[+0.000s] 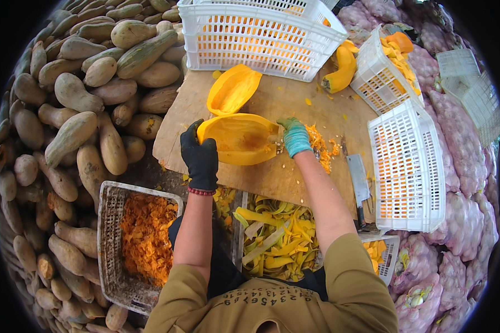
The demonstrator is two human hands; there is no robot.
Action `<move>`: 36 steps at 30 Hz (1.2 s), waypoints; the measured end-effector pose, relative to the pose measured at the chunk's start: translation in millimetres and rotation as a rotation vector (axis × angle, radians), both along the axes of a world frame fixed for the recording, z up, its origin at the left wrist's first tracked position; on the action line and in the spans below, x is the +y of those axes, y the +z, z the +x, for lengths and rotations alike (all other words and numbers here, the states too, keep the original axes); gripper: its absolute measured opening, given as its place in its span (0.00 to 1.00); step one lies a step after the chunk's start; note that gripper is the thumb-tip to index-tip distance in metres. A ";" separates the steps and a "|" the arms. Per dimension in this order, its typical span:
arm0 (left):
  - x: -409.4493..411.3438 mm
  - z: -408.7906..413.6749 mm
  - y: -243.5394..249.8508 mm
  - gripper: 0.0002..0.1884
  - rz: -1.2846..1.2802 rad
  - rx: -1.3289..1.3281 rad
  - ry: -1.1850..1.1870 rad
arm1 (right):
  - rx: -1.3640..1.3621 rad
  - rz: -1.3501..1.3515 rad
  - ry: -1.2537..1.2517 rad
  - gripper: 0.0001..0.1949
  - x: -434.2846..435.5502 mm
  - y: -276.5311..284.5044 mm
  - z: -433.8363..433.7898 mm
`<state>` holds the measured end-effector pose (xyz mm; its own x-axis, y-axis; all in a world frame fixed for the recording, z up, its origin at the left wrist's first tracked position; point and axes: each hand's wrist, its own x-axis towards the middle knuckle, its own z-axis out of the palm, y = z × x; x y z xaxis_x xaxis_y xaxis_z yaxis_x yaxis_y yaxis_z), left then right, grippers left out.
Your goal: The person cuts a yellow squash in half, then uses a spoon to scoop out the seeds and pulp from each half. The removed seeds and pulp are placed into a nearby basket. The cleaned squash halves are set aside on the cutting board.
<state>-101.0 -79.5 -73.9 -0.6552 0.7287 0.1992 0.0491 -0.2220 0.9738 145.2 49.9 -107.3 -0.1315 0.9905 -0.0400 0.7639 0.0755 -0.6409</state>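
My left hand [200,154], in a black glove, grips the left end of a peeled, hollowed pumpkin half [243,139] over the wooden board [271,187]. At its right end is my right hand [295,135] in a green-and-turquoise glove, fingers curled; a bit of metal shows beneath it, but what it holds is mostly hidden. Another hollowed pumpkin half [233,89] lies just beyond the first. Orange pulp and seeds [325,152] are heaped beside my right hand. A cleaver [358,179] with a black handle lies at the board's right side.
White plastic crates [408,166] with orange pieces stand right and behind. A peeled pumpkin [341,68] lies at the back right. Below the board are yellow-green peelings [279,241] and, to the left, a crate of pulp [108,233]. Unpeeled pumpkins [75,91] fill the left; netted garlic bags [454,137] the right.
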 end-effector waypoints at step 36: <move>4.9 -0.6 7.5 0.21 -0.066 0.219 0.022 | -0.675 0.126 -0.294 0.15 -126.1 22.9 155.3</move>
